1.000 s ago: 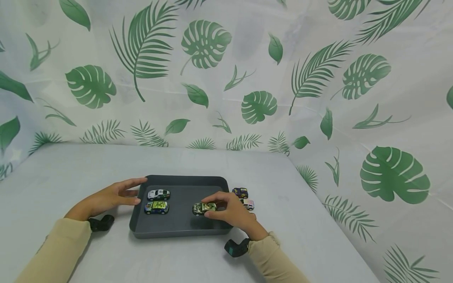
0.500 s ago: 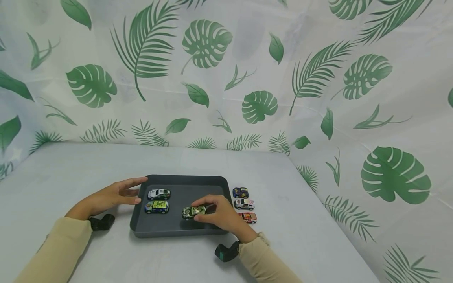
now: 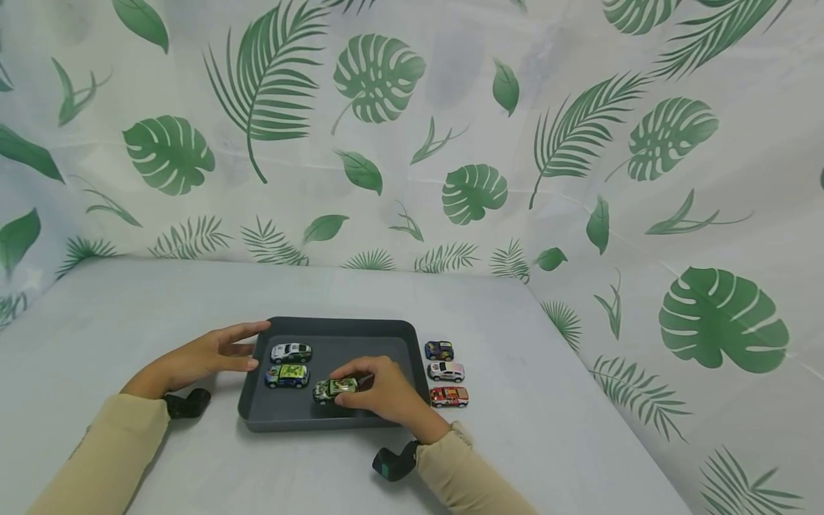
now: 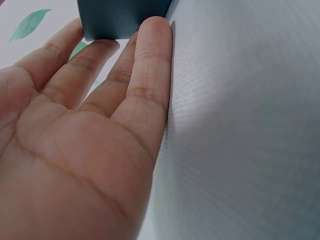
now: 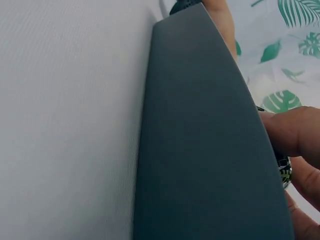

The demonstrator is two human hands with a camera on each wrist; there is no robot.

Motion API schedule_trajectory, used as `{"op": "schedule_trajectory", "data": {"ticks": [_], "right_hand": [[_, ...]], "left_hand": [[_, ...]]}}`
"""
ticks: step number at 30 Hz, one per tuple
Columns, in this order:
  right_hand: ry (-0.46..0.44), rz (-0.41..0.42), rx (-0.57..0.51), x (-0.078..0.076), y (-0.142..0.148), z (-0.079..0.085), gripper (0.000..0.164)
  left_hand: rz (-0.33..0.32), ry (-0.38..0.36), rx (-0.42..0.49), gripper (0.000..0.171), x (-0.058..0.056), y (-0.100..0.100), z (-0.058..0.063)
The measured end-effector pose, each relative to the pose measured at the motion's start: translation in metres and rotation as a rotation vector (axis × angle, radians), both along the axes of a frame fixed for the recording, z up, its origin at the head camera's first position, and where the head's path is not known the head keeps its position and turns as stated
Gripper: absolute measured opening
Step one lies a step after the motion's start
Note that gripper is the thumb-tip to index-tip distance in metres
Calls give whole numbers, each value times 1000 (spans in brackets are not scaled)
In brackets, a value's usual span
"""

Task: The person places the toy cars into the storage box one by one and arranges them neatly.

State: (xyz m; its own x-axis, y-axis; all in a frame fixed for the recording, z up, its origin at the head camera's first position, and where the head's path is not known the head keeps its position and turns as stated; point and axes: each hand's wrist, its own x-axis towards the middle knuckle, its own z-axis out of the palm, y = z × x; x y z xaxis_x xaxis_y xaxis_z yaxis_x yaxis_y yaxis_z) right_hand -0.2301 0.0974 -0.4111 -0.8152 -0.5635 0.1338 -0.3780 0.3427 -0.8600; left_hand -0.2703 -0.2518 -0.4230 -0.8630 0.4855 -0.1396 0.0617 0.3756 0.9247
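Observation:
My right hand (image 3: 385, 390) pinches a green camouflage toy car (image 3: 335, 389) between thumb and fingers, over the front middle of the dark grey tray (image 3: 367, 350). In the right wrist view the tray's outer wall (image 5: 200, 130) hides most of that car, and only a patterned bit of it shows beside the fingers (image 5: 295, 132). My left hand (image 3: 199, 361) rests at the tray's left side, its fingers fairly straight against the wall, as the left wrist view also shows. Inside the tray at left stand a white toy car (image 3: 291, 352) and a blue-and-lime toy car (image 3: 287, 375).
Just right of the tray, a dark blue toy car (image 3: 439, 350), a white toy car with pink marks (image 3: 446, 371) and a red toy car (image 3: 449, 397) line up on the white table (image 3: 515, 429). A leaf-print cloth (image 3: 399, 143) hangs behind and at the right.
My right hand has carried the camouflage car leftward across the tray, nearer the two cars at left. The red car, earlier hidden by this hand, now shows fully. The left hand stays put.

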Motion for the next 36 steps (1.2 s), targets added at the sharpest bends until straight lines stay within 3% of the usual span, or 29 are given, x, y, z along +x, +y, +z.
{"op": "schedule_trajectory", "data": {"ticks": [8,27,36], "right_hand": [[-19,-67,61,2,-15,1,26],[-22,-140,175,9,-51,5,22],[-37,-152,162,13,-64,6,23]], "left_hand": [[9,8,-2,88,0,0,0],[12,17,-25,88,0,0,0],[10,13,-5,88,0,0,1]]}}
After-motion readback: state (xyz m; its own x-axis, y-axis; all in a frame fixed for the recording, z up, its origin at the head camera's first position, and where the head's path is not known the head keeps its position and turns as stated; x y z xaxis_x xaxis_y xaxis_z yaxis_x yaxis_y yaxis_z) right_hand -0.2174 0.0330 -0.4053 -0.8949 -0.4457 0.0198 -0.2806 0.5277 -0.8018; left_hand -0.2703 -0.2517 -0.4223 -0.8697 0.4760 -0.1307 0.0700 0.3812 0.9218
